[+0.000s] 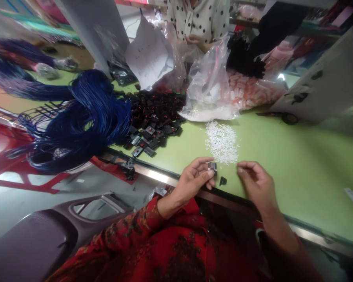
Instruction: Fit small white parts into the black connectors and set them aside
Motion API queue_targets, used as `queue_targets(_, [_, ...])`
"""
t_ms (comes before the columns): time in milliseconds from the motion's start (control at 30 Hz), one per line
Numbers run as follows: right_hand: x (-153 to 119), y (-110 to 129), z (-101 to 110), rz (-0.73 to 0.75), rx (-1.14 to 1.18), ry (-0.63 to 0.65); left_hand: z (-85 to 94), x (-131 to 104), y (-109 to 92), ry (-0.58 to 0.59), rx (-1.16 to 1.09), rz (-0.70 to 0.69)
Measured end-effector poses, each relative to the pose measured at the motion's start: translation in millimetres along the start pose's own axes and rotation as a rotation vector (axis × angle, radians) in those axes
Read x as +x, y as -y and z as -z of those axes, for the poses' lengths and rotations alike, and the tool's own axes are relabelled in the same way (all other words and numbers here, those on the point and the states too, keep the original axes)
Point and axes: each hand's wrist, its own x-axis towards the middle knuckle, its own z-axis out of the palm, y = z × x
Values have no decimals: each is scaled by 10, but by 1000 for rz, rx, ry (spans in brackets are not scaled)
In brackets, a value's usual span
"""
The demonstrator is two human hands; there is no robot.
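My left hand (195, 176) holds a small black connector (212, 168) between thumb and fingers, over the front edge of the green table (300, 156). Just right of it, a loose black piece (222, 181) lies on the table. My right hand (257, 182) is beyond that piece, its thumb and index fingertip pressed together; whatever they may hold is too small to make out. A spread of small white pieces (222, 141) lies just behind both hands. Farther left is a heap of black connectors (155, 117).
A large bundle of blue wires (88, 117) covers the left of the table. Clear plastic bags (208, 86) stand at the back, with a person in a dotted shirt (198, 19) behind them. Black scissors (288, 117) lie back right. A chair (35, 243) stands at lower left.
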Motion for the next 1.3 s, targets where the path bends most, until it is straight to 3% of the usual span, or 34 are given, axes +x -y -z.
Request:
queue_targets(100, [163,-58,84,162,-258,73,7,41,3,-26,1,15])
queue_targets(200, [229,-43,23,223,-398,167,-5,57,11,-29,-2,18])
queue_targets(367, [276,-4,-105,235,-561,156,-18,61,12,7,-26,22])
queue_targets(600, [318,-7,-105,245,-620,166,-24,65,29,65,-98,53])
queue_targets(700, [263,49,-118,202,-432,178,-27,63,24,73,-112,70])
queue_targets(833, [148,177,-161,38,69,233,-33,59,19,77,-128,80])
queue_targets(1000, [30,269,-236,-128,436,105,-53,51,27,81,-143,90])
queue_targets(1133, [-49,286,-316,-198,584,18,-71,45,39,92,-148,80])
queue_targets(1300, [-118,293,-417,-201,588,5,-101,35,46,72,-146,75])
